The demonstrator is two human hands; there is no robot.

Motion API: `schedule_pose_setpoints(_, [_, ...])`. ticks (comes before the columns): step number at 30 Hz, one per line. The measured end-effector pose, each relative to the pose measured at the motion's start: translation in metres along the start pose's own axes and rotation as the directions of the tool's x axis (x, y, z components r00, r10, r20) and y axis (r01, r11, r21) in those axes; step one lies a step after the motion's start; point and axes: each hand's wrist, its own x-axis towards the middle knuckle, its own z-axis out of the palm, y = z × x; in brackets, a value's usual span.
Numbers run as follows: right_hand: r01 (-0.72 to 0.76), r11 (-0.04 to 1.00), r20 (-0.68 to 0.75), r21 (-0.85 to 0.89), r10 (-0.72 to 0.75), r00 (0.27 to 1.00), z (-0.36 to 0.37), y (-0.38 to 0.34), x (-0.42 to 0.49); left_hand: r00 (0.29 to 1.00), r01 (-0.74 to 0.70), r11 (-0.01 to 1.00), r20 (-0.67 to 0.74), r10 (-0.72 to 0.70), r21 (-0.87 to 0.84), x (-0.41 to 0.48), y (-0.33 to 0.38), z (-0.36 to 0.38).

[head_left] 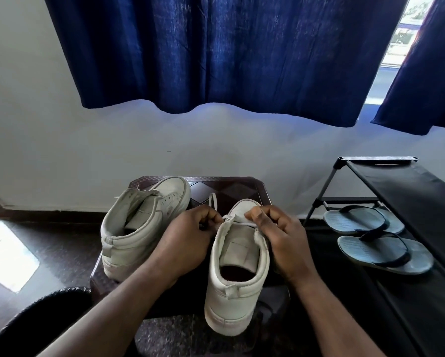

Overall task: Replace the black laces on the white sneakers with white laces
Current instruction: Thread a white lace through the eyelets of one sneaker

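Observation:
Two white sneakers stand on a small dark table (244, 189). The right sneaker (235, 292) is nearest me, heel toward me, with a white lace (238, 222) running across its upper eyelets and a loop (213, 199) sticking up beyond it. My left hand (187, 240) pinches the lace at the shoe's left side. My right hand (278, 235) pinches the lace at the right side, fingers curled over the shoe's collar. The left sneaker (144, 220) sits to the left, without laces in its visible eyelets. No black lace is visible.
A black shoe rack (407, 191) stands at the right, holding a pair of grey flip-flops (378, 238). A blue curtain (216, 52) hangs over the white wall behind. A dark rounded object (35, 318) sits at the lower left on the dark floor.

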Motion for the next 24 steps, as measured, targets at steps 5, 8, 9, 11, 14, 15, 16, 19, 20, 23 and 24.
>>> schedule_pose_setpoints(5, [0.026,0.998,-0.016,-0.059,-0.027,1.000,0.006,0.002,0.001,0.992,-0.097,0.942,-0.043,0.117,0.321,0.000,0.002,-0.002])
schedule_pose_setpoints(8, [0.020,0.998,-0.015,-0.053,-0.020,1.000,0.006,0.003,0.001,0.983,-0.112,0.718,-0.029,0.181,0.687,-0.006,0.005,-0.010])
schedule_pose_setpoints(9, [0.018,0.999,-0.016,-0.050,-0.018,1.000,0.006,0.003,0.001,0.987,-0.105,0.700,-0.009,0.158,0.707,-0.008,0.005,-0.011])
schedule_pose_setpoints(11, [0.006,0.999,-0.018,-0.040,-0.006,1.000,0.006,0.003,0.001,0.990,-0.101,0.740,-0.005,0.140,0.666,-0.010,0.005,-0.013])
schedule_pose_setpoints(14, [-0.009,1.000,-0.013,-0.006,0.009,1.000,0.007,0.003,0.001,0.974,-0.117,0.878,-0.120,0.193,0.464,-0.006,0.007,-0.014])
schedule_pose_setpoints(15, [-0.007,1.000,-0.015,-0.001,0.007,1.000,0.007,0.003,0.001,0.975,-0.122,0.924,-0.130,0.180,0.363,-0.005,0.008,-0.014])
schedule_pose_setpoints(16, [-0.005,1.000,-0.020,0.003,0.005,1.000,0.008,0.003,0.001,0.981,-0.122,0.956,-0.112,0.157,0.268,-0.004,0.008,-0.012])
schedule_pose_setpoints(19, [-0.005,1.000,-0.033,0.012,0.006,0.999,0.010,0.005,0.002,0.992,-0.115,0.984,-0.039,0.122,0.136,-0.004,0.008,-0.006])
schedule_pose_setpoints(20, [-0.007,1.000,-0.033,0.018,0.007,0.999,0.011,0.005,0.002,0.992,-0.114,0.986,-0.041,0.120,0.126,-0.004,0.008,-0.004])
schedule_pose_setpoints(23, [-0.006,0.999,-0.036,0.046,0.008,0.999,0.012,0.005,0.001,0.990,-0.111,0.981,-0.068,0.123,0.162,0.000,0.008,-0.002])
schedule_pose_setpoints(24, [-0.005,0.999,-0.038,0.053,0.007,0.999,0.013,0.005,0.001,0.988,-0.118,0.966,-0.070,0.138,0.232,0.000,0.007,-0.003])
